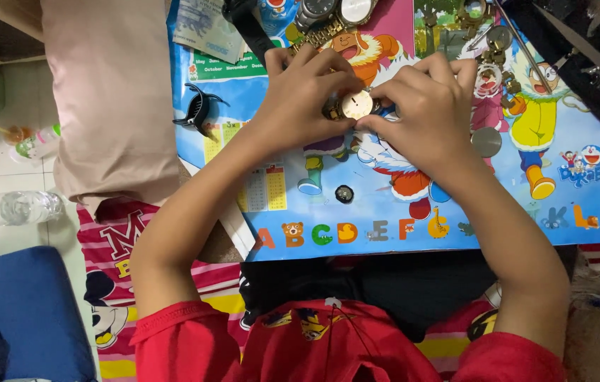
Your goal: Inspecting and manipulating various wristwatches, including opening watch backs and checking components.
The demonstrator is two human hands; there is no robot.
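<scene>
**Both hands on gold watch**

L hand (307, 99) & R hand (427, 113) meet over cartoon table (455, 205), fingers of both closed on a gold watch (353, 106) held between them, just above table's middle. Black clip (197, 110) to the left, small black disc (344, 194) below, more watches (331, 13) at top edge.

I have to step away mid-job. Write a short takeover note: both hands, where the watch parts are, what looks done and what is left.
Left hand and right hand: both pinch the gold watch case over the cartoon table, back side up.
Nearby: round silver disc, perhaps the case back, right of the hands; small black round part below them; two wristwatches at the top edge; tweezers top right.
Done: the case appears off any strap.
Left: cannot tell whether the back is open; check before pressing.
</scene>
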